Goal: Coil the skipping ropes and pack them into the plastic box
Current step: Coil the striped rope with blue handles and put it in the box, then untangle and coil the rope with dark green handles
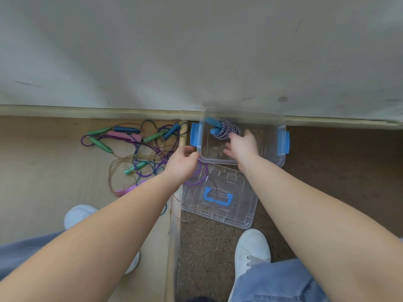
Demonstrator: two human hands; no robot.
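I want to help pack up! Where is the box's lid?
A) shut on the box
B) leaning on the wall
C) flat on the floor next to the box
C: the lid lies flat on the floor, right beside the open box.

A floor (43, 171) of tan board and speckled brown is occupied by tangled skipping ropes (139, 149), a clear plastic box (271, 142) and its lid (237, 210).
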